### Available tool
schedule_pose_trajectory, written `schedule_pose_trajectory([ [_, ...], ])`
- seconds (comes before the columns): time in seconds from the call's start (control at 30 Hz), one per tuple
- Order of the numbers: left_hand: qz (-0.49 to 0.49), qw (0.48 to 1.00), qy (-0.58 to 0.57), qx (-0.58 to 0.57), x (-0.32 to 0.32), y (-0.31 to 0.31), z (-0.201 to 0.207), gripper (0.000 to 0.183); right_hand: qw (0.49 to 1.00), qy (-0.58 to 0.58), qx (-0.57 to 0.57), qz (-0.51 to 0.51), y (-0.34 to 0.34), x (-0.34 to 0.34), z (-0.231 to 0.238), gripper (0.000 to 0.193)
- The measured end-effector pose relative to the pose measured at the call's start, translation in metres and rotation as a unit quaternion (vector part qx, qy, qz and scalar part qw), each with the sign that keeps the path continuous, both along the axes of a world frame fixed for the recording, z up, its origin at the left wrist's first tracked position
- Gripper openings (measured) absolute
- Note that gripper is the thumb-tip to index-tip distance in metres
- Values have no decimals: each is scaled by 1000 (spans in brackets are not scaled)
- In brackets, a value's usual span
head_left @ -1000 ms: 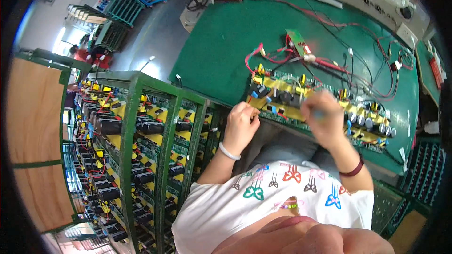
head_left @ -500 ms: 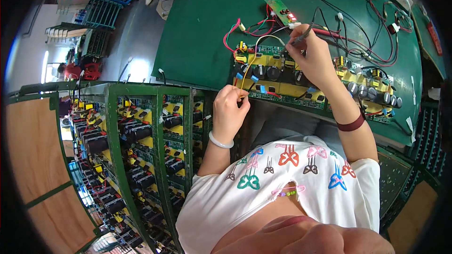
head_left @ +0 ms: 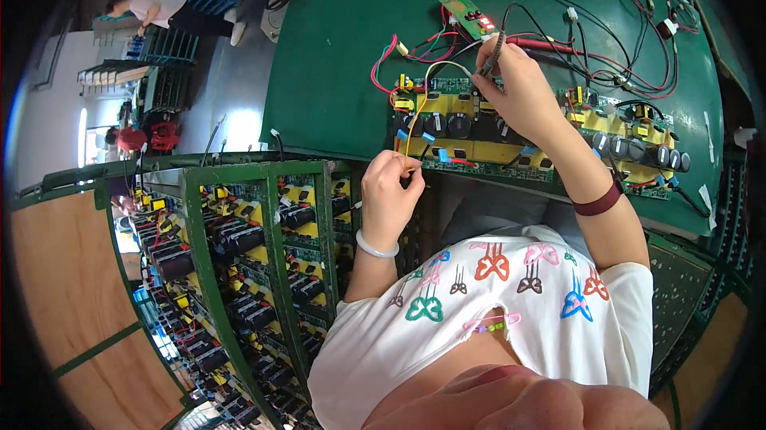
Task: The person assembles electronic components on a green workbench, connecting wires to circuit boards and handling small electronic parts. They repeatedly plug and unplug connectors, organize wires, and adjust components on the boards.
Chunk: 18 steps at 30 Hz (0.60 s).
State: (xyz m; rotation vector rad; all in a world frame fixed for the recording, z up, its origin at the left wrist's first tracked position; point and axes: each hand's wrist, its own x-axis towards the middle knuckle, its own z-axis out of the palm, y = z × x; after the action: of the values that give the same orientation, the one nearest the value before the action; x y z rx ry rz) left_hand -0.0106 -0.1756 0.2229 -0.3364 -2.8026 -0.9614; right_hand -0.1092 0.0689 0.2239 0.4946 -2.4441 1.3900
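Observation:
My right hand is closed round a slim dark grey probe with a black cable, over the far edge of a green circuit board. My left hand pinches a yellow wire at the board's near left corner. That wire arcs up over the board to a pale end beside my right fingers. Yellow parts, black round capacitors and blue connectors crowd the board. My fingers hide the probe's tip.
Beyond the board lie a small green board with lit red digits and tangled red and black cables on the green table. A second populated board sits at right. Left of me stands a green rack full of boards.
Both hands keep their grips, and the right hand stays over the board's far edge. The view has shifted slightly. At the far upper left, more of another person now shows.

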Motion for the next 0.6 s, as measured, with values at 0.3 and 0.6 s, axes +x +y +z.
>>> schedule_pose_trajectory([
  [0.3,-12,1000,12,-4,0,-5,-4,10,999,20,30,-15,-3,3,3,29],
  [0.6,-13,1000,16,5,-1,-5,-4,12,999,9,-5,-52,-19,-2,4,29],
])
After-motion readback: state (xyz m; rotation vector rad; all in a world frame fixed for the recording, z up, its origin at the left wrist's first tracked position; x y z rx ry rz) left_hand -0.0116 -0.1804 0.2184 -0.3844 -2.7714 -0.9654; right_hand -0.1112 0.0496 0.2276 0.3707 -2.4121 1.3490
